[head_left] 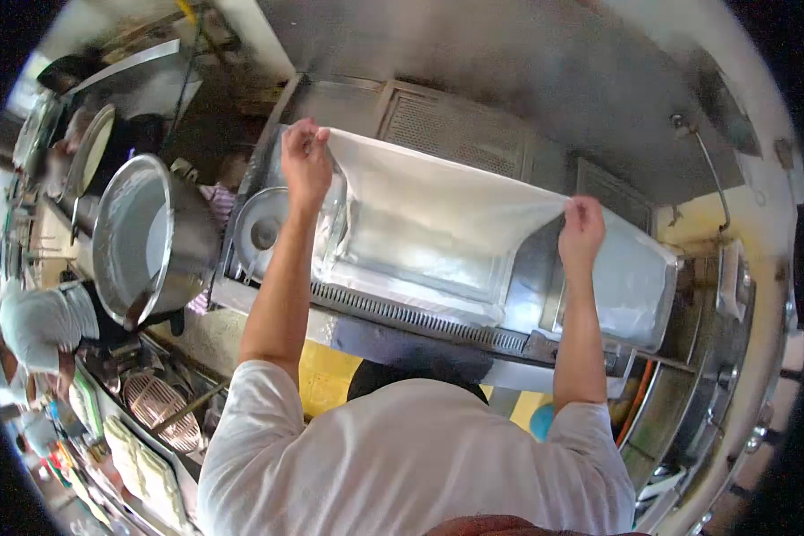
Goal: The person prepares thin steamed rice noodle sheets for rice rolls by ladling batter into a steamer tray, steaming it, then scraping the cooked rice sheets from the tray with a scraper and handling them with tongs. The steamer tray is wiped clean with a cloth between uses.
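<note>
A thin white cloth (420, 214) is stretched between my two hands, its far edge raised and its near part lying over a flat metal steaming surface. My left hand (305, 165) pinches the far left corner, fingers closed. At the far right corner, my right hand (582, 234) grips the edge the same way. Fine wrinkles and a wet sheen show on the cloth. Beside my right forearm lies a pale, flat tray (634, 290). Near my left forearm sits a round metal pan or lid (248, 223) with a dark centre.
A large steel bowl (196, 237) holding whitish liquid stands at the left. Behind the cloth are perforated metal panels (456, 129). A slotted metal strip (402, 310) runs along the front. Another person (45, 326) is at the far left, near a woven basket (161, 411).
</note>
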Motion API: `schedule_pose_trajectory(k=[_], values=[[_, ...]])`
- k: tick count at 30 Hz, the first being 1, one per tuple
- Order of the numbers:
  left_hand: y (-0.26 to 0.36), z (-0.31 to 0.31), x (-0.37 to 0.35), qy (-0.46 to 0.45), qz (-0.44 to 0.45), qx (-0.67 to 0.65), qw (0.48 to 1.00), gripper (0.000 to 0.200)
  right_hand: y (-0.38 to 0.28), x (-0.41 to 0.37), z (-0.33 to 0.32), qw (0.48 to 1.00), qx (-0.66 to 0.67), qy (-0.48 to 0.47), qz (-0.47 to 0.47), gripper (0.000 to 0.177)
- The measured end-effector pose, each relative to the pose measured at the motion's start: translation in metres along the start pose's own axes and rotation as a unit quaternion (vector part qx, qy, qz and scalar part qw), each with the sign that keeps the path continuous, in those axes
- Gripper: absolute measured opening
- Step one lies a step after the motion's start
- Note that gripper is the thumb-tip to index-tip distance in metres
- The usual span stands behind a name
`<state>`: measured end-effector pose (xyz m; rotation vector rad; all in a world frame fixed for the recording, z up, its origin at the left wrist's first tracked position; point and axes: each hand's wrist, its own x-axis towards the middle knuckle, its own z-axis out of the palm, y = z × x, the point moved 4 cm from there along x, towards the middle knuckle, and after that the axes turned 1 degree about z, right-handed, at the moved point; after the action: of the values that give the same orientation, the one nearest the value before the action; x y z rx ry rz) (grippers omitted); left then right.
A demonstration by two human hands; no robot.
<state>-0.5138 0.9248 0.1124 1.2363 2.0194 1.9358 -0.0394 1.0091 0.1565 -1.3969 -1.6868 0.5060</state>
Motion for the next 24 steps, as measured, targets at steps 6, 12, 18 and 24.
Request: schedule_pose_trajectory(k=[6,12,18,24], values=[[0.092,-0.105,-0.064,0.114,0.024,-0.09,0.989,0.012,-0.066,-0.044,-0.061,0.984,0.137,0.017,-0.113,0.007],[0.171,-0.211,-0.16,0.222,0.034,-0.113,0.968,0.007,-0.139,-0.08,-0.106,0.952,0.211,-0.065,-0.211,0.008],[0.223,-0.313,-0.261,0.325,0.038,-0.07,0.943,0.008,-0.221,-0.12,-0.127,0.91,0.208,-0.115,-0.341,0.005],[0.287,-0.423,-0.38,0.461,0.062,-0.022,0.885,0.01,-0.328,-0.177,-0.128,0.813,0.256,-0.132,-0.506,0.004]])
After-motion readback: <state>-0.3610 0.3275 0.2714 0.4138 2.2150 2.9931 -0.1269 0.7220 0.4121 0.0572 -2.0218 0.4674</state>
